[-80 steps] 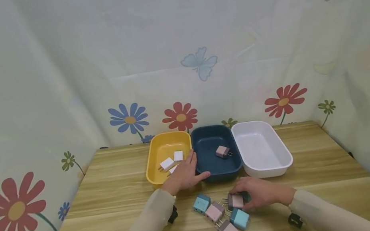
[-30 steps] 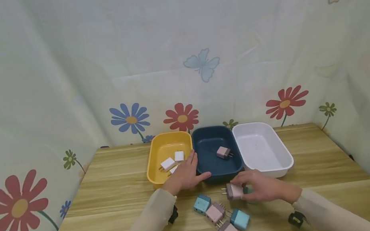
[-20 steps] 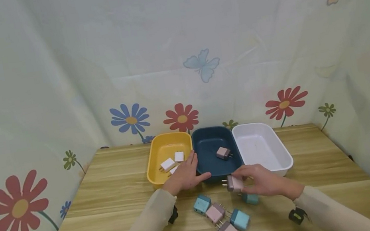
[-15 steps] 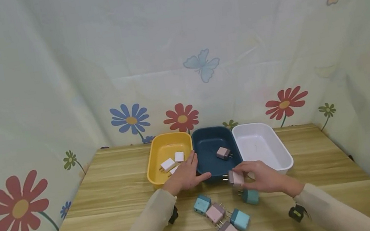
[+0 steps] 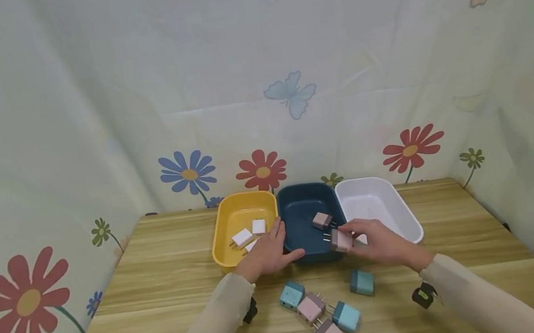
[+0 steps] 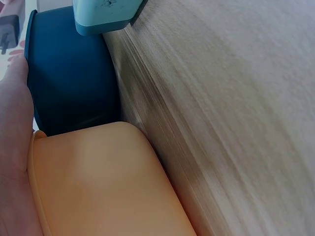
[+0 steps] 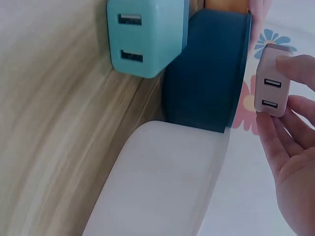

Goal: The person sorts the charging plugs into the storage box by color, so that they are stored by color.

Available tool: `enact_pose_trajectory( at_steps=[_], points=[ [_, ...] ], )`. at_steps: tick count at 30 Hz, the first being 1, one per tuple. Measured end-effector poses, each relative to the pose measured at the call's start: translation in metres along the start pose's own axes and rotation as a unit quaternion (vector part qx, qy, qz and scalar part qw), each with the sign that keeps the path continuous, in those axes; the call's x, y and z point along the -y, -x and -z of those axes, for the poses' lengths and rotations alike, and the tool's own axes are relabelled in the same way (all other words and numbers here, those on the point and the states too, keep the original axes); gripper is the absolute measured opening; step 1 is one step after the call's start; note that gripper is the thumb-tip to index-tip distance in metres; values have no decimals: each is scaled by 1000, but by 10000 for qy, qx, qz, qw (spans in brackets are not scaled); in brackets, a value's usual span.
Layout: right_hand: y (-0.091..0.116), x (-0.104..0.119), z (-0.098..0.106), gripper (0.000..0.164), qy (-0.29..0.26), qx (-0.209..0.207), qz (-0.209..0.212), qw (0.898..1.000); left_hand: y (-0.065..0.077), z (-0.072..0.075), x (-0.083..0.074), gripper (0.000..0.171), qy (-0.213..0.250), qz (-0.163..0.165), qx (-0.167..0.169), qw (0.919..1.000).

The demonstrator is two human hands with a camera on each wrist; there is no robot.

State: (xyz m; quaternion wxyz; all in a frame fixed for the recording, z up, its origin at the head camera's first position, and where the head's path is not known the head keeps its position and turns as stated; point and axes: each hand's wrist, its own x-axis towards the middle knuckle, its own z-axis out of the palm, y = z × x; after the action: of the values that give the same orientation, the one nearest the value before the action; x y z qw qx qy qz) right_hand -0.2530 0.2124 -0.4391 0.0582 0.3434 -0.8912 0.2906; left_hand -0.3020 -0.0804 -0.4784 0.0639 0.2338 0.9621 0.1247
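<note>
Pink charger in right hand's pinch

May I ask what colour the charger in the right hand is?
Pale pink with a darker end; the charger shows best in the right wrist view.

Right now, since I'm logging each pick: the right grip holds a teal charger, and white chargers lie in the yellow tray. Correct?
Only one color is wrong: the right grip holds a pink charger, as the right wrist view shows; white chargers do lie in the yellow tray.
</note>
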Motion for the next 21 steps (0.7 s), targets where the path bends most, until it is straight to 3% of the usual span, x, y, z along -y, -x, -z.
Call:
enact_pose_trajectory(
  at_steps=[21],
  points=[
    [-18, -10, -1, 46, 114, 288, -393, 9987, -2, -3, 2, 100, -38, -67, -41, 10000]
  ],
)
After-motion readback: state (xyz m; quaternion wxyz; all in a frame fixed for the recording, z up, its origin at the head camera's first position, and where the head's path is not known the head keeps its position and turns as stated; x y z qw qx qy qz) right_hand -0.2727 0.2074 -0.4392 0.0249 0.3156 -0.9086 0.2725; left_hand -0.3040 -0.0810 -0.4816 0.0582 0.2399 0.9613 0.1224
